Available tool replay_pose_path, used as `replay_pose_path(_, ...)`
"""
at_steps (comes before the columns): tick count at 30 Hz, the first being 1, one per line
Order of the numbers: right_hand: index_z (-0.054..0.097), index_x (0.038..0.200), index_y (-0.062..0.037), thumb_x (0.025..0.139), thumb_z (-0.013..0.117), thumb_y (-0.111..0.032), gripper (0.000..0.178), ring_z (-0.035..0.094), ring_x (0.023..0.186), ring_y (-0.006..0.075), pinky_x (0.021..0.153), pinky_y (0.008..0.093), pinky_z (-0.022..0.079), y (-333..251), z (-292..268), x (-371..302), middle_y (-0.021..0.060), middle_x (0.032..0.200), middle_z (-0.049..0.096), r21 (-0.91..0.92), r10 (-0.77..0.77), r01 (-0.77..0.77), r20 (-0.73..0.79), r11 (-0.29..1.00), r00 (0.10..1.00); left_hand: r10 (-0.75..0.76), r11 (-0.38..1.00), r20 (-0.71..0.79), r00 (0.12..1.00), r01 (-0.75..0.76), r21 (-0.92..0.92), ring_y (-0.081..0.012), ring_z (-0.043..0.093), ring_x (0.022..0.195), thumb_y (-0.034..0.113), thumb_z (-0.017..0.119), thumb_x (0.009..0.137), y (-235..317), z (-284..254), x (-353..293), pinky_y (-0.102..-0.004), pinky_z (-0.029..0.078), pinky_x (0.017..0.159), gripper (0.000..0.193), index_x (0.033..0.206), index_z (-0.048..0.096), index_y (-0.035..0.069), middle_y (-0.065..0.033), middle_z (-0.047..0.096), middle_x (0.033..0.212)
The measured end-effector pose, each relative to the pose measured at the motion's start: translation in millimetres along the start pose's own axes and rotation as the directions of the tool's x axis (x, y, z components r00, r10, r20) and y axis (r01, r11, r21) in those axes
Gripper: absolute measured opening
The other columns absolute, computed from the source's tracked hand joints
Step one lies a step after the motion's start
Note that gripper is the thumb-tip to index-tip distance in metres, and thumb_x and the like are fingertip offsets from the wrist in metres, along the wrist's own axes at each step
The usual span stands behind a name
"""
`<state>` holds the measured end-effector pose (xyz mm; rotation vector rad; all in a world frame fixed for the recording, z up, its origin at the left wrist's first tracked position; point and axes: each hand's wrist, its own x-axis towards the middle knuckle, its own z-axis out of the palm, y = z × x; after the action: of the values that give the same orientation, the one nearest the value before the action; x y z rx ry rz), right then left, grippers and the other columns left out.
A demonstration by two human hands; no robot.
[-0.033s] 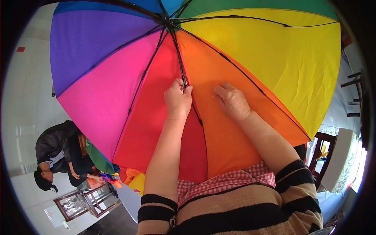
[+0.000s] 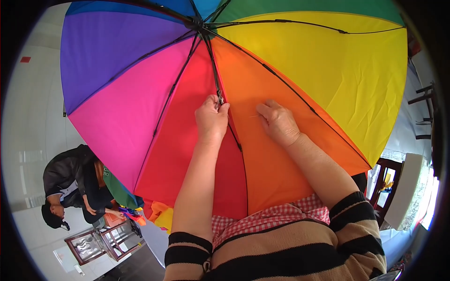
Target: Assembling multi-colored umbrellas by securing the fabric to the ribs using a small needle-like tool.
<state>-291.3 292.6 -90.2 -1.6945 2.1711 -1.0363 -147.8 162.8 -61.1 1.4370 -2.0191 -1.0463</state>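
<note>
An open rainbow umbrella (image 2: 183, 136), its inside toward me, spreads across the view in panels of several colours. Black ribs fan out from its hub (image 2: 198, 23) at the top. My left hand (image 2: 212, 121) is closed on a black umbrella rib (image 2: 215, 75) at a metal joint, along the seam between the red and orange panels. To its right, in front of the orange panel, my right hand (image 2: 280, 124) pinches a thin, pale thing like a needle or thread, whose end points left. Its exact kind is too fine to make out.
Red-and-white checked cloth (image 2: 267, 209) lies across my lap below the canopy. At the left a person (image 2: 70, 182) in dark clothes bends over colourful pieces (image 2: 133, 215). A framed glass piece (image 2: 86, 246) stands near them. A dark wooden chair (image 2: 384, 182) is at the right.
</note>
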Motion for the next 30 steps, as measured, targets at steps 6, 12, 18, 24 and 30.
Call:
replay_pose_path(6, 0.052, 0.082, -0.004, 0.081, 0.061, -0.004, 0.009, 0.059, 0.073, 0.0361, 0.061, 0.0445, 0.05, -3, -4, -12, 0.0147, 0.081, 0.055, 0.004, -0.003, 0.002, 0.014, 1.0, 1.0, 0.012, 1.0, 0.066, 0.998, -0.014, 0.022, -0.0078, 0.056, 0.057, 0.004, 0.067, 0.083, -5, -11, 1, -0.0257, 0.047, 0.049, 0.011, 0.091, 0.061, 0.001, -0.0014, 0.061, 0.071)
replay_pose_path(12, 0.052, 0.084, -0.0032, 0.082, 0.06, -0.004, 0.008, 0.059, 0.072, 0.0366, 0.062, 0.0443, 0.05, -5, 5, -4, 0.0157, 0.079, 0.054, 0.012, -0.091, 0.092, -0.072, 0.996, 0.993, 0.083, 0.966, 0.084, 0.993, -0.101, 0.237, -0.0332, 0.067, 0.073, 0.016, 0.068, 0.082, 22, -7, 1, -0.0411, 0.051, 0.068, 0.02, 0.086, 0.058, -0.001, -0.0163, 0.067, 0.075)
replay_pose_path(18, 0.051, 0.086, -0.0026, 0.083, 0.059, -0.005, 0.008, 0.059, 0.07, 0.0359, 0.062, 0.0421, 0.05, -16, 12, 0, 0.0159, 0.077, 0.058, 0.205, -0.035, 0.042, -0.039, 0.978, 0.999, 0.036, 0.763, 0.22, 0.975, -0.169, 0.623, -0.0401, 0.066, 0.075, 0.021, 0.065, 0.084, -13, 4, -60, -0.0468, 0.052, 0.069, 0.024, 0.092, 0.053, 0.001, -0.0198, 0.066, 0.074)
replay_pose_path(24, 0.05, 0.085, -0.0007, 0.082, 0.059, -0.002, 0.01, 0.058, 0.068, 0.0327, 0.063, 0.0363, 0.048, -26, 9, -3, 0.0161, 0.078, 0.06, 0.314, 0.069, -0.082, 0.052, 0.946, 0.996, -0.001, 0.747, 0.177, 0.984, -0.117, 0.655, -0.0422, 0.065, 0.075, 0.021, 0.063, 0.087, -37, -6, -80, -0.0478, 0.052, 0.068, 0.025, 0.097, 0.053, 0.001, -0.0221, 0.065, 0.074)
replay_pose_path(30, 0.05, 0.08, 0.0001, 0.079, 0.059, -0.001, 0.008, 0.058, 0.07, 0.0354, 0.062, 0.0408, 0.048, -7, 13, -8, 0.0169, 0.074, 0.058, 0.211, -0.13, 0.152, -0.116, 0.966, 0.985, -0.005, 0.977, 0.312, 0.95, -0.062, 0.206, -0.0374, 0.065, 0.07, 0.024, 0.064, 0.088, -40, -10, -71, -0.0432, 0.052, 0.068, 0.026, 0.092, 0.058, -0.001, -0.0225, 0.064, 0.072)
